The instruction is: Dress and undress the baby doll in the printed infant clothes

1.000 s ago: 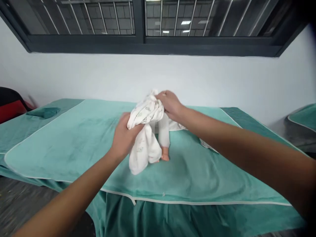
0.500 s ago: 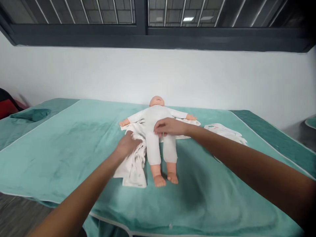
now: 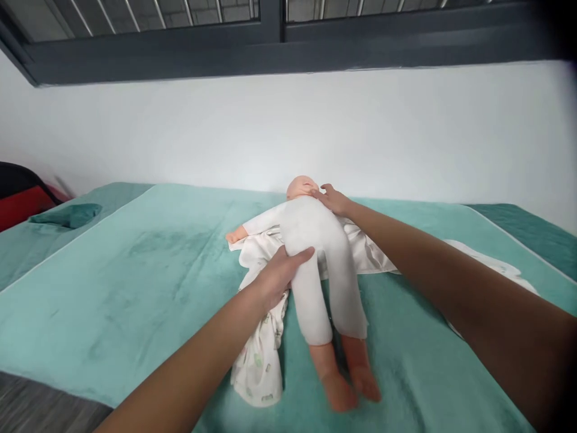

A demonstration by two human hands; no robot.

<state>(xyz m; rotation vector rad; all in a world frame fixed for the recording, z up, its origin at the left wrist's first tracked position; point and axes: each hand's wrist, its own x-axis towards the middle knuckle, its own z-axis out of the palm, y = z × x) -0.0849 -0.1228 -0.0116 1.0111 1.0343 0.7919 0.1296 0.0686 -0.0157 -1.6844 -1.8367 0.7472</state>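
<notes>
A baby doll (image 3: 315,252) in a plain white bodysuit lies on its back on the teal bed cover (image 3: 135,282), bare feet toward me. My left hand (image 3: 279,276) grips the doll's hip and upper thigh from its left side. My right hand (image 3: 331,199) holds the doll at the shoulder, next to its head. Under the doll lies a white printed baby garment (image 3: 259,355), one leg of it trailing toward me beside the doll's leg.
Another white cloth (image 3: 491,267) lies on the cover to the right, partly behind my right arm. A folded dark green cloth (image 3: 67,214) rests at the far left. A white wall (image 3: 288,132) runs along the bed's far side, with dark window frames above.
One second ago both hands held the doll and garment bunched upright. The doll then lay flat, and now my left hand grips its hip and my right has moved to its shoulder.
</notes>
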